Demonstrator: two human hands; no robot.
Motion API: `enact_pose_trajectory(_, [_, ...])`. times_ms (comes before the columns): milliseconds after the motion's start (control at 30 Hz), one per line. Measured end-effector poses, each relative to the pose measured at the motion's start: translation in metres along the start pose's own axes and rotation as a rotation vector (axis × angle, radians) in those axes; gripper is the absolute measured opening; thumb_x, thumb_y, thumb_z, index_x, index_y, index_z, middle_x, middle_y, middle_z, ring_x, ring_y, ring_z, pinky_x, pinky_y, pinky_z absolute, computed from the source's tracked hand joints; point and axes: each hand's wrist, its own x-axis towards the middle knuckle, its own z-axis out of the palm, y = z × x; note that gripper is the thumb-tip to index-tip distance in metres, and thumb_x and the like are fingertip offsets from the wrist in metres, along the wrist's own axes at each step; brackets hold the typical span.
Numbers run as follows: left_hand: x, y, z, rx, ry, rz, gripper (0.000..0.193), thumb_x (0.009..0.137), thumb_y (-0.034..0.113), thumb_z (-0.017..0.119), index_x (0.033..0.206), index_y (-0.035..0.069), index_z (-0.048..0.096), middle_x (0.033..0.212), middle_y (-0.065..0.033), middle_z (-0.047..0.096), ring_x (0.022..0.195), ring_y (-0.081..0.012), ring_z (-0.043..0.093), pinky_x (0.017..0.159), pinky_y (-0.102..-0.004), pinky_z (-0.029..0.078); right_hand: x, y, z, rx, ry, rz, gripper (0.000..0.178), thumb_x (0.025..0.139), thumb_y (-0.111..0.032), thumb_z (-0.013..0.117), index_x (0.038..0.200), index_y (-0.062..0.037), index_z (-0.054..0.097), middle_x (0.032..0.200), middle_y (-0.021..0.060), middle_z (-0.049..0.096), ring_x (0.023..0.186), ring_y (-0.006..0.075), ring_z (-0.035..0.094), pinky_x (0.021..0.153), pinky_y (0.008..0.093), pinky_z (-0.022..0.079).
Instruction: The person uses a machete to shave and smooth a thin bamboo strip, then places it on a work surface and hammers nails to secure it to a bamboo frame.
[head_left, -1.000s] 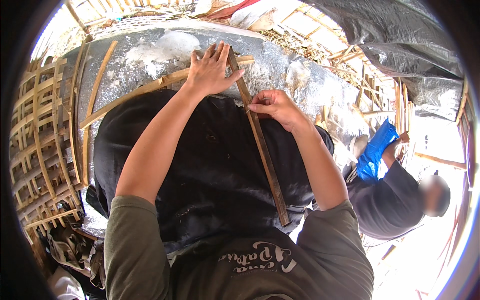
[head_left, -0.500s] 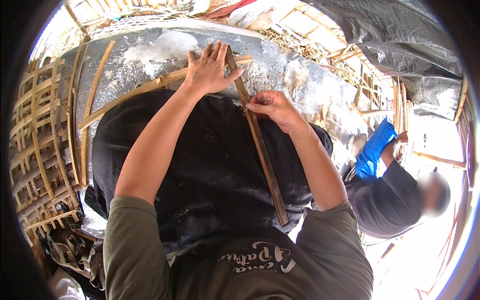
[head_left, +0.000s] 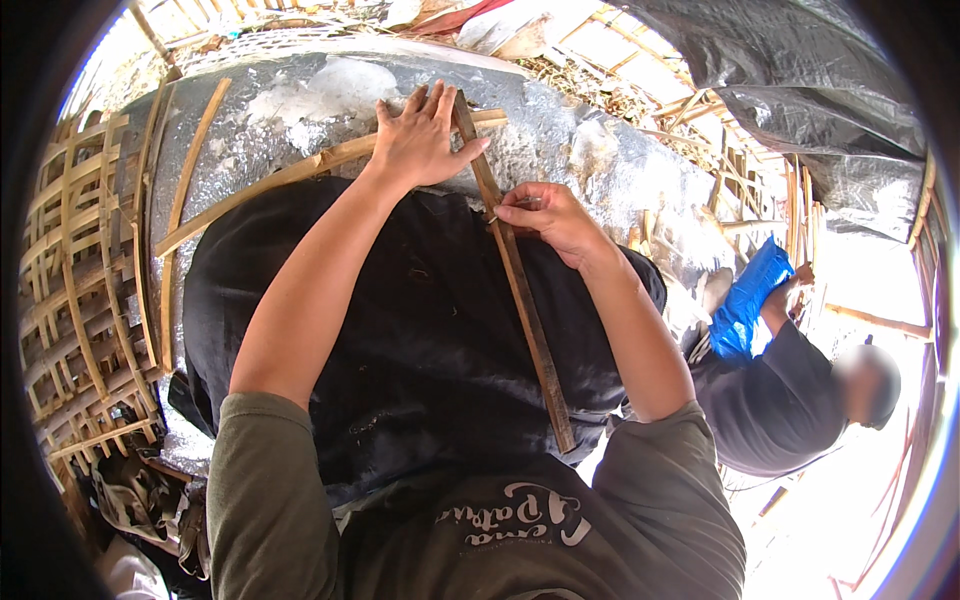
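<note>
My left hand lies flat with its fingers spread, across the far end of a long bamboo strip and against the top of a straight wooden stick. The stick runs from there down over the black cloth on my lap. At the stick's upper part, my right hand has thumb and forefinger pinched together at its edge. A tiny light-coloured bit shows at the fingertips, too small to name. The bamboo strip passes under my left palm and beneath the stick.
A woven bamboo panel stands at the left, with loose bamboo strips beside it. Ahead is a grey, white-patched ground surface. To the right another person sits near a blue plastic bag. Dark sheeting hangs at upper right.
Both my hands and the stick stay practically where they were. The other person's head at the right has shifted slightly.
</note>
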Motion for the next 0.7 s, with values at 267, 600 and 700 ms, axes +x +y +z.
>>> enact_pose_trajectory(267, [0.0014,-0.0002,0.0046,0.004,-0.006,-0.018,0.102,0.088,0.082,0.034,0.159,0.011,0.016,0.163,-0.0077,0.026,0.15,-0.0282,0.026,0.115,-0.0715,0.02,0.0011,0.0048,-0.0007,-0.004,0.012,-0.011,0.017,0.084,-0.014,0.081,0.093,-0.0032,0.071,0.086,0.0042,0.072,0.079,0.0102,0.065,0.075,0.0247,0.052])
enact_pose_trajectory(600, [0.001,0.0001,0.0037,-0.003,-0.01,-0.012,0.09,0.089,0.082,0.029,0.16,0.026,0.017,0.164,-0.0072,0.025,0.15,-0.0295,0.026,0.116,-0.0714,0.019,0.0012,0.0063,-0.0003,-0.048,0.016,-0.053,0.016,0.084,-0.014,0.081,0.091,-0.0029,0.072,0.085,0.0044,0.073,0.077,0.0084,0.065,0.072,0.0234,0.049])
enact_pose_trajectory(700, [0.0007,0.0001,0.004,-0.019,-0.003,-0.014,0.089,0.09,0.081,0.029,0.159,0.025,0.019,0.164,-0.0077,0.025,0.15,-0.0296,0.026,0.116,-0.0717,0.018,0.0007,0.0044,-0.0004,-0.092,0.003,-0.046,0.015,0.086,-0.014,0.079,0.093,-0.0033,0.07,0.087,0.0061,0.073,0.082,0.0108,0.067,0.077,0.0247,0.051])
